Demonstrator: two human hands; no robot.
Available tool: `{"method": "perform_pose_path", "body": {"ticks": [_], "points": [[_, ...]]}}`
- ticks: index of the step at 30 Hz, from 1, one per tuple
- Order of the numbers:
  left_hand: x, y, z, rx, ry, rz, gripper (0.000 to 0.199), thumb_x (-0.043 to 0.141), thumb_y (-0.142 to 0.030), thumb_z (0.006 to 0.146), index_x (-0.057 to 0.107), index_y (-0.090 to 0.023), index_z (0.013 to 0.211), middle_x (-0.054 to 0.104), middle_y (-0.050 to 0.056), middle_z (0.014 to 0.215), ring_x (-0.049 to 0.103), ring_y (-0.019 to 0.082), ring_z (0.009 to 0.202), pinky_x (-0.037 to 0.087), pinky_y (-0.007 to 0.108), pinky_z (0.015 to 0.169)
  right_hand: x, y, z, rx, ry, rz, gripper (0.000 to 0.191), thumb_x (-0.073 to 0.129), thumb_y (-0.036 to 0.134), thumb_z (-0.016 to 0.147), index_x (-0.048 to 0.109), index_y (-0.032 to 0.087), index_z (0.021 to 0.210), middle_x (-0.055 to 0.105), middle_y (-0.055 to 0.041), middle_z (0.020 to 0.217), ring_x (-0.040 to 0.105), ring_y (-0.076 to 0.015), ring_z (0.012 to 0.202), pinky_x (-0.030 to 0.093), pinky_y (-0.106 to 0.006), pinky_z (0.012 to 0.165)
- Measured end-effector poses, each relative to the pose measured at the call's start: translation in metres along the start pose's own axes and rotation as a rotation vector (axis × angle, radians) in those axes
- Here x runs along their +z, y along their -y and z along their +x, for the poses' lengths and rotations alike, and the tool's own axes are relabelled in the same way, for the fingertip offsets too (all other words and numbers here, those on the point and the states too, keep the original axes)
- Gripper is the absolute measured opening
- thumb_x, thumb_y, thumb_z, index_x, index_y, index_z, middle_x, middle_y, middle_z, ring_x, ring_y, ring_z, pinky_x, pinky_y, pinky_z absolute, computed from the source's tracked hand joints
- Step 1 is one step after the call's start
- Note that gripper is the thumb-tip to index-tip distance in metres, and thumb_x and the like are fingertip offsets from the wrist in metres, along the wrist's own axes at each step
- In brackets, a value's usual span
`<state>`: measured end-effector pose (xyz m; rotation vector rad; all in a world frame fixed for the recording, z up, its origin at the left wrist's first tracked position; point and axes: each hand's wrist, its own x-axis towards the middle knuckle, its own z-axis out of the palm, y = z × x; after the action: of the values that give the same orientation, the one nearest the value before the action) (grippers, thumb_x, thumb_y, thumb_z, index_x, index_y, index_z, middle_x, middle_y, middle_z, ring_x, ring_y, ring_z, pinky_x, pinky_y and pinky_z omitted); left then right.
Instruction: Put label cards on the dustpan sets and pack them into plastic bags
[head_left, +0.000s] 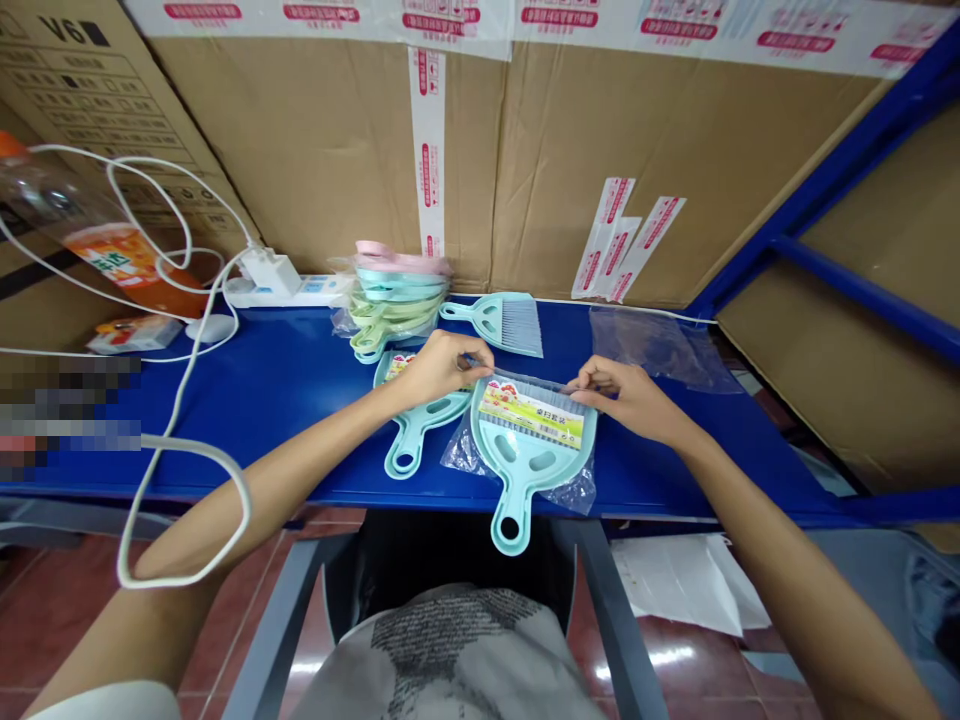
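A light-blue dustpan-and-brush set [523,475] lies in front of me, partly inside a clear plastic bag [576,492], its handle pointing toward me. A printed label [532,412] covers its bristles. My left hand [448,362] pinches the bag at its far left corner. At the far right corner, my right hand [624,392] has the bag's edge between thumb and fingers. Partly under my left hand rests a second light-blue dustpan set [420,425], also labelled. Behind it lies a loose light-blue brush [501,318] with grey bristles.
A stack of pink, blue and green dustpans [397,300] stands at the back. Left are a power strip [319,290], a white cable [176,400] and an orange drink bottle [120,250]. A flat clear bag [660,345] lies back right on the blue table [315,385].
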<state>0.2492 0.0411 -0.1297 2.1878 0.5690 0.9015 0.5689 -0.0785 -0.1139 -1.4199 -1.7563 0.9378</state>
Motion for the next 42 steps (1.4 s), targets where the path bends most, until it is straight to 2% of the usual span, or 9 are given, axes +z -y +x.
{"method": "perform_pose_path", "body": {"ticks": [8,11,17,21,28,31,35,38,42], "points": [[0.002,-0.003,-0.005,0.029,0.003,0.013,0.015,0.077,-0.031,0.094,0.085,-0.021,0.087,0.085,0.009,0.09,0.077,0.022,0.076,0.06,0.032,0.072,0.001,-0.007,-0.022,0.04,-0.102,0.087,0.048,0.089,0.067,0.087,0.071,0.023,0.091,0.082,-0.0079,0.092,0.065,-0.0179,0.064,0.056,-0.034,0.06],[0.005,-0.004,-0.005,0.038,0.011,0.031,0.013,0.075,-0.029,0.095,0.085,-0.021,0.091,0.086,0.008,0.093,0.078,0.022,0.078,0.061,0.033,0.074,0.0,-0.007,-0.028,0.081,-0.044,0.189,0.047,0.092,0.063,0.085,0.072,0.024,0.101,0.083,-0.0085,0.101,0.069,-0.0194,0.067,0.061,-0.035,0.057],[0.013,-0.002,-0.003,0.219,0.167,0.231,0.026,0.063,-0.018,0.102,0.088,-0.024,0.101,0.086,0.009,0.105,0.081,0.026,0.094,0.06,0.037,0.088,-0.013,-0.028,-0.031,0.027,-0.092,0.087,0.038,0.086,0.061,0.092,0.084,0.023,0.093,0.085,-0.0108,0.104,0.071,-0.0203,0.072,0.061,-0.037,0.067],[0.015,-0.004,-0.001,0.383,0.316,0.4,0.036,0.056,-0.009,0.104,0.088,-0.024,0.108,0.085,0.009,0.111,0.08,0.025,0.1,0.059,0.036,0.089,-0.023,-0.042,-0.031,-0.027,-0.12,0.024,0.03,0.084,0.057,0.092,0.09,0.028,0.089,0.087,-0.0098,0.109,0.08,-0.0289,0.095,0.065,-0.041,0.079],[0.015,-0.016,-0.007,0.548,0.438,0.701,0.035,0.058,0.0,0.099,0.085,-0.015,0.117,0.081,0.014,0.133,0.074,0.03,0.122,0.061,0.045,0.1,-0.032,-0.046,-0.039,-0.313,-0.036,-0.298,0.027,0.065,0.029,0.101,0.092,0.031,0.106,0.085,-0.0068,0.119,0.082,-0.0257,0.104,0.067,-0.044,0.09],[0.019,-0.019,-0.011,0.53,0.458,0.711,0.042,0.054,0.002,0.099,0.079,-0.011,0.131,0.075,0.016,0.148,0.071,0.031,0.134,0.06,0.048,0.109,-0.025,-0.033,-0.044,-0.475,-0.071,-0.543,0.027,0.063,0.022,0.101,0.089,0.028,0.106,0.082,-0.0083,0.134,0.077,-0.0324,0.125,0.064,-0.058,0.106],[0.025,-0.024,-0.015,0.523,0.481,0.68,0.047,0.051,0.002,0.103,0.071,-0.009,0.145,0.073,0.019,0.152,0.069,0.031,0.141,0.058,0.049,0.114,0.002,-0.007,-0.049,-0.544,-0.031,-0.713,0.038,0.061,0.026,0.108,0.074,0.022,0.144,0.07,-0.0123,0.158,0.063,-0.0351,0.151,0.056,-0.064,0.122],[0.027,-0.028,-0.017,0.539,0.478,0.649,0.043,0.051,-0.001,0.107,0.071,-0.009,0.145,0.072,0.02,0.153,0.069,0.031,0.142,0.058,0.049,0.115,0.023,0.004,-0.05,-0.581,0.033,-0.793,0.051,0.062,0.036,0.112,0.063,0.017,0.159,0.069,-0.0169,0.158,0.066,-0.0346,0.148,0.057,-0.06,0.123],[0.025,-0.031,-0.019,0.523,0.478,0.638,0.044,0.053,0.0,0.104,0.074,-0.01,0.141,0.076,0.021,0.145,0.073,0.031,0.136,0.059,0.049,0.113,0.035,-0.001,-0.052,-0.574,0.032,-0.868,0.047,0.056,0.036,0.115,0.069,0.007,0.15,0.075,-0.0216,0.147,0.075,-0.0355,0.137,0.065,-0.055,0.113]]}}
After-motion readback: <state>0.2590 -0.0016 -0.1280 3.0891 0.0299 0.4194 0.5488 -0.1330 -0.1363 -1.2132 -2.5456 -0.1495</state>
